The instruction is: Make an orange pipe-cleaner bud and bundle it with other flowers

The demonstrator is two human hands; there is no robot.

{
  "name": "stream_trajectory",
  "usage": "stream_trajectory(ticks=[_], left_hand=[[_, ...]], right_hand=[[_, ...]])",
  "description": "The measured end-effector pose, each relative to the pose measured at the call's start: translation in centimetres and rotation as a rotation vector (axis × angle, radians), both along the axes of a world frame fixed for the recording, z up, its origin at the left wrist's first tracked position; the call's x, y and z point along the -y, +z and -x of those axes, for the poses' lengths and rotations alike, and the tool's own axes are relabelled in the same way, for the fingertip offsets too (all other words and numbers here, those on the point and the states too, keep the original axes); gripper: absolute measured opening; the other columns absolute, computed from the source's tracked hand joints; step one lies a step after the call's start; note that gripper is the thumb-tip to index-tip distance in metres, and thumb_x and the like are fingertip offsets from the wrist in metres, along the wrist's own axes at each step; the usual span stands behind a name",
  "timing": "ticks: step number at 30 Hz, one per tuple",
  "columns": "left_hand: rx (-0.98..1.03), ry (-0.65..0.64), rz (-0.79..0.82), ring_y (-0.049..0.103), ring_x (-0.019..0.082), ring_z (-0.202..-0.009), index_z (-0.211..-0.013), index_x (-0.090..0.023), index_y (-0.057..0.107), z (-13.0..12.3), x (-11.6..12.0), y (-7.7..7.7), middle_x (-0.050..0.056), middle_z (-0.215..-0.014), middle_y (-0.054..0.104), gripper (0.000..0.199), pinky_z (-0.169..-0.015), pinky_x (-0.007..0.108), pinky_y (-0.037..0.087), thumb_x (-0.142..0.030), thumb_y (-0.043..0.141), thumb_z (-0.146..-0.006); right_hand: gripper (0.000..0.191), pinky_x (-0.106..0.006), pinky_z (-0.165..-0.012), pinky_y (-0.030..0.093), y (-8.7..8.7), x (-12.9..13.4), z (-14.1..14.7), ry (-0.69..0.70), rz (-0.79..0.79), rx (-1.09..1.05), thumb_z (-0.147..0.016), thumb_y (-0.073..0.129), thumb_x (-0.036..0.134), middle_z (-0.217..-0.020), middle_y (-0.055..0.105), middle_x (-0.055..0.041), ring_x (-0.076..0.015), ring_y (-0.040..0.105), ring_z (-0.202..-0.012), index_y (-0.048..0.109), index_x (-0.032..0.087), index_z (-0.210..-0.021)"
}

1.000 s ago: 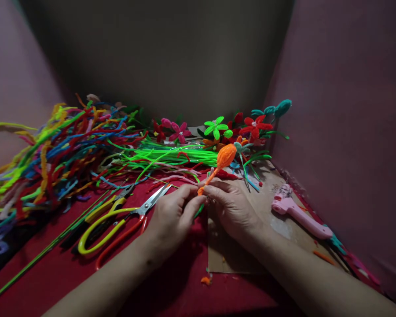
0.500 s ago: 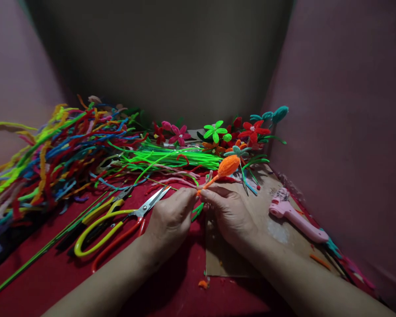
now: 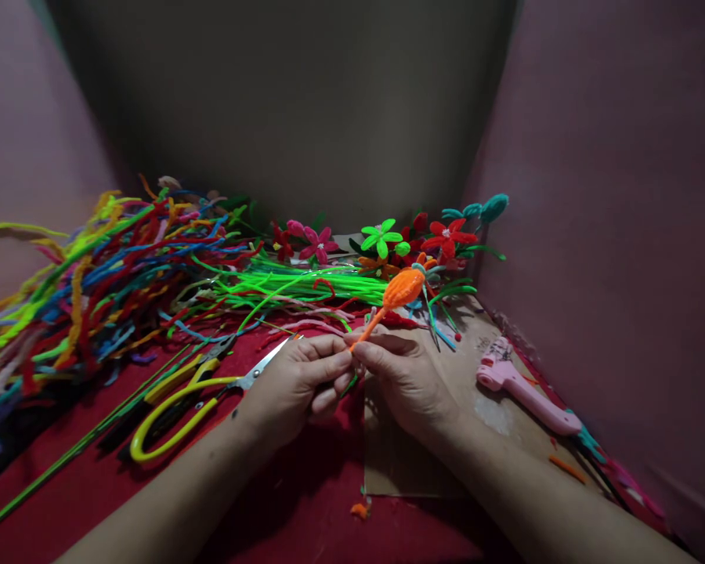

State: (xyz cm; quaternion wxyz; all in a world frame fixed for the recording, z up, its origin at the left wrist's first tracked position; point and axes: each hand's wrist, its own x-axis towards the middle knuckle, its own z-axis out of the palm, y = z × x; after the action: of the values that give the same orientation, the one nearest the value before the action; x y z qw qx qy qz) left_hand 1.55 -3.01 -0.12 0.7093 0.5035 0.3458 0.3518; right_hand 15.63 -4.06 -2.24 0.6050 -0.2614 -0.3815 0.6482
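The left hand (image 3: 287,388) and right hand (image 3: 410,382) pinch an orange fuzzy pipe-cleaner bud (image 3: 403,288) low, likely sparing its rounded head.

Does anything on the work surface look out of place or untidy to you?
Yes: a small orange scrap lies on the red cloth, just off the cardboard's near edge, apart from the main pile.

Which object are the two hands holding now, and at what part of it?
The orange fuzzy bud, held by the lower end of its stem, between the fingertips of both hands.
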Motion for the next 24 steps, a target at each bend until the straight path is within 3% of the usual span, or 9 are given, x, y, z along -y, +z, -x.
stream_trajectory(ticks=[5, 12, 19, 24], left_hand=[[0.063, -0.069, 0.079, 0.024, -0.001, -0.032, -0.079, -0.014, 0.058, -0.05, 0.01, 0.27, -0.006, -0.051, 0.047, 0.015, -0.031, 0.011, 0.018, -0.029, 0.060, -0.079], [0.061, -0.057, 0.105, 0.022, -0.001, -0.032, -0.078, -0.014, 0.056, -0.22, 0.19, 0.53, -0.006, -0.050, 0.046, 0.015, -0.032, 0.012, 0.015, -0.028, 0.058, -0.080], [0.011, -0.005, -0.015, 0.030, -0.001, -0.033, -0.078, -0.013, 0.058, -0.33, 0.28, 0.28, -0.005, -0.053, 0.049, 0.016, -0.033, 0.012, 0.022, -0.030, 0.060, -0.079], [-0.052, 0.022, -0.119, 0.035, 0.000, -0.035, -0.075, -0.014, 0.057, -0.20, 0.28, 0.00, -0.005, -0.056, 0.050, 0.018, -0.034, 0.013, 0.024, -0.032, 0.059, -0.080]], right_hand=[[0.011, -0.030, -0.061, 0.045, -0.12, -0.06, -0.01, 0.009, 0.006, -0.004, -0.065, 0.071, 0.022, -0.066, 0.067, -0.0015, -0.0139, 0.057, -0.061, 0.072, 0.018, -0.076], [0.009, -0.027, -0.063, 0.043, -0.17, -0.05, -0.21, 0.025, -0.005, -0.004, -0.066, 0.071, 0.020, -0.066, 0.066, -0.0006, -0.0123, 0.056, -0.062, 0.073, 0.017, -0.074], [0.013, -0.029, -0.072, 0.043, -0.38, -0.30, -0.41, 0.007, -0.068, 0.048, -0.069, 0.070, 0.018, -0.083, 0.067, -0.0035, -0.0168, 0.056, -0.083, 0.074, 0.019, -0.081], [0.015, -0.031, -0.081, 0.042, -0.62, -0.41, -0.40, -0.015, -0.101, 0.061, -0.069, 0.070, 0.017, -0.083, 0.066, -0.0026, -0.0176, 0.055, -0.089, 0.074, 0.021, -0.082]])
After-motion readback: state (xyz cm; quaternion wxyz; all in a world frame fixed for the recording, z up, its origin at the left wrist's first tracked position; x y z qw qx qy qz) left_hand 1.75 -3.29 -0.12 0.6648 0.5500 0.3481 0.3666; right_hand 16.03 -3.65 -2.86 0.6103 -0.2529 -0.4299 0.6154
